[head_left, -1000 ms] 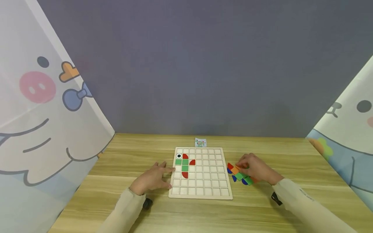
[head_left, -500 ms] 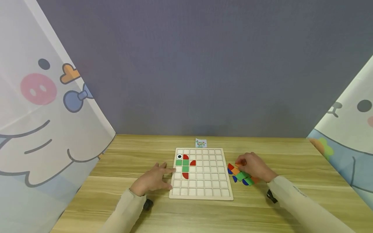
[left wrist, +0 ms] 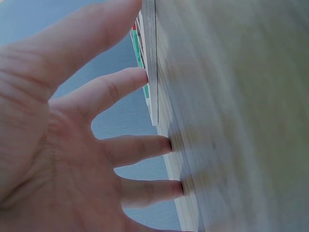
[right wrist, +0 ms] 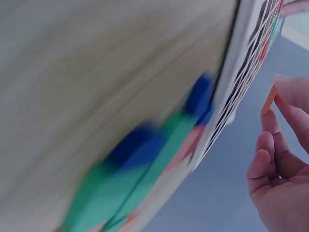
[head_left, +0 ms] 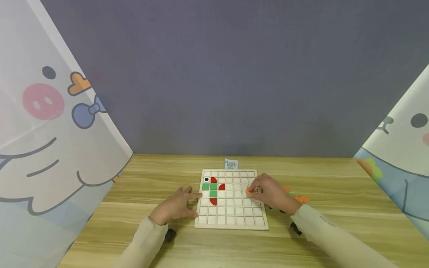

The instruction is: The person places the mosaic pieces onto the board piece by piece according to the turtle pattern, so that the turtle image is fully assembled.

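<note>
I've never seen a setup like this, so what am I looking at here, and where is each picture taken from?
There's no machine here, just a person working with two bare hands. The wide picture looks forward and down from the person's head; the two close ones look from the left and right wrists. On a wood-grain table lies a pale gridded board with green squares, red rounded pieces and an eye piece set in it. A small card lies just beyond. Loose colored pieces lie to the board's right. The left hand is spread at the board's left edge, and the right hand pinches an orange piece.
</note>
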The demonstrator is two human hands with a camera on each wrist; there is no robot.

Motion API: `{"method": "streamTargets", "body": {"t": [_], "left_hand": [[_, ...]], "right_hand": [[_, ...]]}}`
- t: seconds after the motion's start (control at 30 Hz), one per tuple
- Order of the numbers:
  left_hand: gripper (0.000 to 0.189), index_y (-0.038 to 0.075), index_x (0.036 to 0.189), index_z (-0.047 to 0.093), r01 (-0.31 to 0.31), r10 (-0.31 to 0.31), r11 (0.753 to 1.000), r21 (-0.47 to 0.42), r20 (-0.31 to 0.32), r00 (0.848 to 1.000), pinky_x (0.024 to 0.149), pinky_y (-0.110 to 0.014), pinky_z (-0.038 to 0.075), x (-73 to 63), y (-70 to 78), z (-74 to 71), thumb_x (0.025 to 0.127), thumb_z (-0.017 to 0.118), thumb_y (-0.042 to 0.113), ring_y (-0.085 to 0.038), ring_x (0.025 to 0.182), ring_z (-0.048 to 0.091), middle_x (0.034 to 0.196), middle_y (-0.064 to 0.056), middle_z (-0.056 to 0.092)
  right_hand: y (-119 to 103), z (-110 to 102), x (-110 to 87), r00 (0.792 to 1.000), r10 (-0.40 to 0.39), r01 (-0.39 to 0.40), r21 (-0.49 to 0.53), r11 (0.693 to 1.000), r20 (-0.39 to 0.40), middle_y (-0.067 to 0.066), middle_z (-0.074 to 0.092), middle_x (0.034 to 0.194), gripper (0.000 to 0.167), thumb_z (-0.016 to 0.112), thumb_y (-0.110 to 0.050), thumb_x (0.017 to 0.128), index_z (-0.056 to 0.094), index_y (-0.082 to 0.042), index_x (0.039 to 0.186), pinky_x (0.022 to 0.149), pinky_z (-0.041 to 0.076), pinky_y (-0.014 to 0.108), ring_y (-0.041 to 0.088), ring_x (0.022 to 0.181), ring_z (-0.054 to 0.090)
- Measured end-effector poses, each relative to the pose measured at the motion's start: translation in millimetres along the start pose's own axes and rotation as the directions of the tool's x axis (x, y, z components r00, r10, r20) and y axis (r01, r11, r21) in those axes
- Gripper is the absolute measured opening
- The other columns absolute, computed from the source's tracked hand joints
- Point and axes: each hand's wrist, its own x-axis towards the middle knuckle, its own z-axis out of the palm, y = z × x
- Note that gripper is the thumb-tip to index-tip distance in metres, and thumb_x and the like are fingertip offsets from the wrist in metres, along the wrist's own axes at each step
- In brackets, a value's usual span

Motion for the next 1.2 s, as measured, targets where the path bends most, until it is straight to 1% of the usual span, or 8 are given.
{"method": "streamTargets", "body": {"t": [0.13,0.23,0.4,0.53,0.67,0.83,1.07,1.2], "left_hand": [[0.064,0.022,0.132,0.058,0.004,-0.004,1.0,0.002,0.004,1.0,0.088,-0.071,0.033,0.6,-1.4,0.0,0.073,0.082,0.031,-0.054,0.132,0.016,0.148,-0.025,0.029],[0.064,0.022,0.133,0.058,0.001,-0.001,1.0,0.002,0.004,1.0,0.088,-0.071,0.032,1.2,-2.2,-0.2,0.073,0.082,0.031,-0.055,0.132,0.016,0.148,-0.025,0.028],[0.065,0.022,0.133,0.057,-0.019,0.019,1.0,0.02,-0.001,1.0,0.087,-0.071,0.033,3.4,-4.3,0.0,0.073,0.081,0.032,-0.057,0.13,0.018,0.147,-0.026,0.029],[0.065,0.021,0.133,0.057,-0.033,0.033,0.999,0.031,-0.002,0.999,0.086,-0.071,0.034,4.5,-5.7,0.6,0.073,0.081,0.033,-0.059,0.128,0.02,0.146,-0.028,0.03],[0.065,0.021,0.132,0.058,-0.036,0.036,0.999,0.031,-0.005,0.999,0.084,-0.072,0.035,5.0,-6.3,0.8,0.072,0.082,0.032,-0.06,0.127,0.021,0.145,-0.028,0.031],[0.065,0.021,0.132,0.058,-0.027,0.027,0.999,0.037,-0.007,1.0,0.083,-0.071,0.035,5.4,-5.6,0.4,0.072,0.082,0.032,-0.059,0.127,0.021,0.145,-0.028,0.032],[0.064,0.019,0.131,0.059,-0.038,0.038,0.999,0.031,-0.008,0.999,0.082,-0.071,0.037,4.7,-3.6,-1.0,0.072,0.082,0.03,-0.061,0.127,0.021,0.144,-0.029,0.032],[0.064,0.019,0.131,0.059,-0.035,0.035,0.999,0.025,-0.006,0.999,0.082,-0.071,0.036,4.6,-3.5,-1.5,0.072,0.082,0.03,-0.061,0.126,0.021,0.144,-0.03,0.032]], "right_hand": [[-16,15,17.5,0.999,-0.041,0.04,0.022,0.999,0.027,-0.01,0.064,0.086,0.011,0.079,-0.015,0.078,0.073,-0.017,0.087,0.072,0.046,0.03,0.011,0.081,0.05],[-26,26,31.0,0.997,-0.053,0.051,0.03,0.998,0.057,-0.01,0.064,0.082,0.009,0.078,-0.017,0.078,0.076,-0.015,0.087,0.069,0.044,0.028,0.011,0.078,0.049],[-38,38,48.5,0.99,-0.047,0.047,0.003,0.999,0.133,-0.011,0.064,0.079,0.008,0.078,-0.015,0.079,0.077,-0.015,0.086,0.071,0.042,0.027,0.01,0.077,0.049],[-44,42,57.6,0.986,-0.031,0.031,0.002,1.0,0.162,-0.01,0.064,0.081,0.007,0.078,-0.012,0.079,0.077,-0.015,0.085,0.073,0.044,0.027,0.01,0.079,0.049],[-47,46,64.2,0.984,-0.014,0.013,0.004,1.0,0.176,-0.009,0.063,0.081,0.006,0.077,-0.012,0.079,0.077,-0.014,0.085,0.071,0.044,0.026,0.01,0.08,0.047],[-51,50,69.8,0.987,-0.046,0.051,-0.025,0.998,0.154,-0.007,0.064,0.081,0.007,0.076,-0.007,0.078,0.077,-0.013,0.082,0.07,0.044,0.026,0.012,0.078,0.047],[-53,52,69.8,0.985,-0.026,0.033,-0.041,0.999,0.17,-0.006,0.062,0.082,0.009,0.075,-0.005,0.078,0.076,-0.013,0.08,0.071,0.045,0.027,0.012,0.079,0.047],[-52,52,69.2,0.984,-0.038,0.044,-0.029,0.999,0.173,-0.007,0.06,0.08,0.01,0.074,-0.003,0.079,0.076,-0.013,0.081,0.071,0.045,0.026,0.011,0.079,0.048]]}}
